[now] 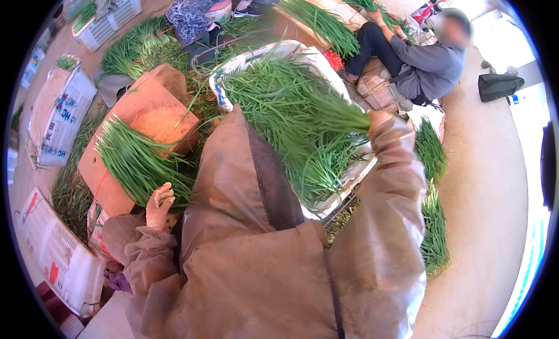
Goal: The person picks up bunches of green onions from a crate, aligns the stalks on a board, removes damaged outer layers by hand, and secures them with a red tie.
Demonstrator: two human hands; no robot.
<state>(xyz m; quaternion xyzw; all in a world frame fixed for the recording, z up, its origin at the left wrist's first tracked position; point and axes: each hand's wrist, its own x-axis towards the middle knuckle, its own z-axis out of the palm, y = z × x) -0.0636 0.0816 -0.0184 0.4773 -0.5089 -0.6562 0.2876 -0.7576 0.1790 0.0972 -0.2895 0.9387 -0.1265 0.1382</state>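
Note:
My right hand (381, 122) grips a bunch of long green leafy stems (343, 115), partly blurred, over a white basket (220, 84) heaped with the same loose greens (273, 100). My left hand (160, 206) is held with loosely bent fingers and nothing visible in it, just beside a neat pile of greens (137, 158). That pile lies across an orange-brown board (101, 184) at my left. My knee, under brown waterproof clothing (224, 182), sits between the board and the basket.
A seated co-worker (422, 68) at upper right handles greens; another person's patterned legs (195, 21) show at top. White crates (61, 117) and a tray (58, 251) line the left. Bundled greens (431, 228) lie on the floor (477, 199) at right. A dark bag (498, 85) lies farther back.

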